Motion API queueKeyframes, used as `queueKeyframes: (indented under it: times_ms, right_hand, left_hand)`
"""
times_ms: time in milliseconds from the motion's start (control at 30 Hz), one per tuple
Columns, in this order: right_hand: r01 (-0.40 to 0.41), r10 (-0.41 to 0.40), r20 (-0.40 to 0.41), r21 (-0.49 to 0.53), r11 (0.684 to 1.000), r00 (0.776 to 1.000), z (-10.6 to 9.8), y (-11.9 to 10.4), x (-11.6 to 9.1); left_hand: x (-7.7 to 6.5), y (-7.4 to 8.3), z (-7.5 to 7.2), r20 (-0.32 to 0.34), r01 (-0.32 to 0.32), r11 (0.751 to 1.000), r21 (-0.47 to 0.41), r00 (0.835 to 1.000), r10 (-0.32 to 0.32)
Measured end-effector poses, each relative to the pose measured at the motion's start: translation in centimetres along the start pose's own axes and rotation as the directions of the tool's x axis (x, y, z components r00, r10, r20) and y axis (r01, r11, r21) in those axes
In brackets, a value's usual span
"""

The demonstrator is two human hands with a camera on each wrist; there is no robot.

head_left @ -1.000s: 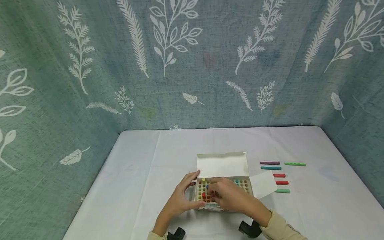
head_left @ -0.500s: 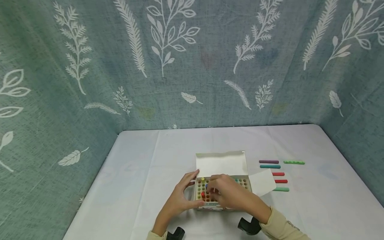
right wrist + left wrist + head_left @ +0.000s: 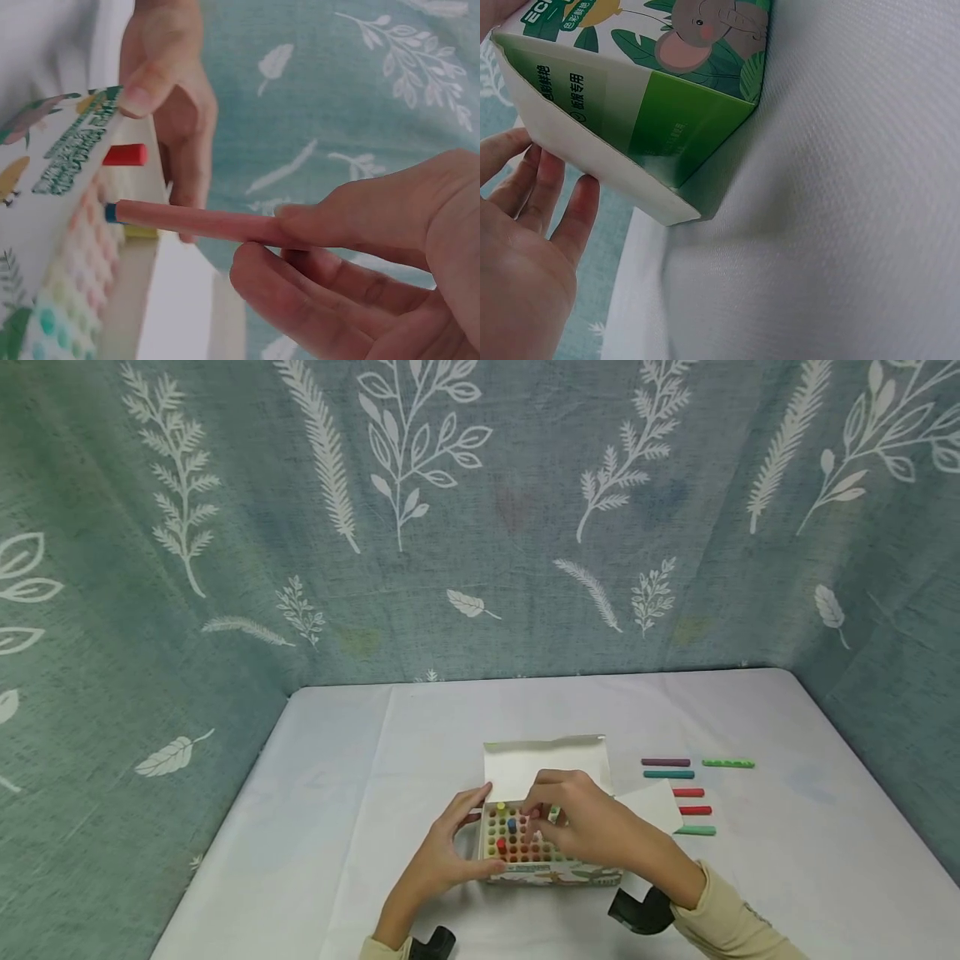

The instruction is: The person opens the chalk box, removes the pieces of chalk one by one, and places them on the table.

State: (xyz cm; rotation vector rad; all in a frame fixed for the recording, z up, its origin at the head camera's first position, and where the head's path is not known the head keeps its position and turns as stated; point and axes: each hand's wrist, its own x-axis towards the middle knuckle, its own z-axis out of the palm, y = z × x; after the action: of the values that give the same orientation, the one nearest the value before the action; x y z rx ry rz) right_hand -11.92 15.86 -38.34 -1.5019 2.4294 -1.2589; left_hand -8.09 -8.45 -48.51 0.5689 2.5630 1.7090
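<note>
Higher than a second ago, the right hand pinches a slim pink chalk-like stick, apparently clear of the round holes in the open printed white cardboard box, whose left edge the left hand grips.

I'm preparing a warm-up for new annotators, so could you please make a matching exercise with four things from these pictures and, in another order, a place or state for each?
1. Pink chalk stick
2. Purple chalk stick
3. Blue chalk stick
4. Left hand

A. Lying on the white tablecloth
B. Gripping one end of the chalk box
C. Standing upright in the chalk box
D. Pinched by the right hand

Pairs: 1-D, 2-A, 3-C, 4-B
</note>
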Motion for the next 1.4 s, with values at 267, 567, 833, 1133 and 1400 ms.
queueKeyframes:
  times_ms: [267, 567, 833, 1133, 1400]
  right_hand:
    - [0.002, -0.005, -0.064, -0.049, 0.999, 0.998, -2.3, -0.1, -0.9]
    - [-0.006, 0.001, -0.152, -0.03, 1.0, 0.988, -4.3, 0.9, -2.2]
    - [-0.025, 0.02, -0.244, -0.017, 1.0, 0.97, -6.4, 2.0, -3.8]
    - [-0.09, 0.092, -0.31, 0.022, 0.996, 0.946, -8.7, 2.4, -5.4]
    - [-0.235, 0.218, -0.353, -0.007, 0.972, 0.91, -10.0, 2.7, -6.7]
  left_hand:
    - [0.0, 1.6, -0.1, -0.005, -0.003, 1.0, 0.019, 1.0, 0.003]
    - [0.0, 3.3, -0.3, 0.021, 0.011, 1.0, -0.006, 1.0, -0.011]
    - [0.0, 3.2, -0.4, 0.018, -0.005, 1.0, -0.001, 1.0, 0.005]
    - [0.0, 3.3, -0.4, 0.021, -0.011, 1.0, 0.009, 1.0, 0.011]
    - [0.1, 0.4, 0.0, 0.008, -0.03, 0.999, 0.031, 1.0, 0.03]
